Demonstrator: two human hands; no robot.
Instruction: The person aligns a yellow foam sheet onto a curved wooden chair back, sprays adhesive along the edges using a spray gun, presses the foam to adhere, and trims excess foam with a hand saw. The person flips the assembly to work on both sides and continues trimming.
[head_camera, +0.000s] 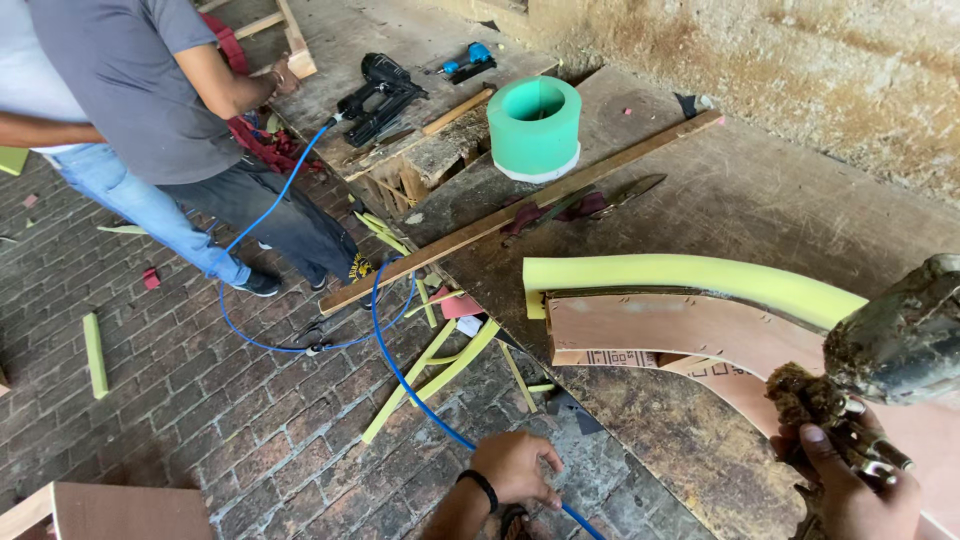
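My right hand (850, 485) grips a grimy, glue-crusted spray gun (890, 350) at the lower right, above a curved brown plywood panel (680, 325). A yellow foam strip (700, 275) follows the panel's outer curve on the worn workbench (760, 200). At the bottom centre my left hand (515, 468), which wears a black wristband, is curled around the blue air hose (400, 380) by the bench's edge.
Two people stand at the upper left, one in a grey shirt (130, 80). The bench holds a green foam cylinder (535, 125), a black nail gun (380, 95), a blue tool (470, 58) and a long wooden batten (520, 215). Yellow foam offcuts (430, 375) lie on the brick floor.
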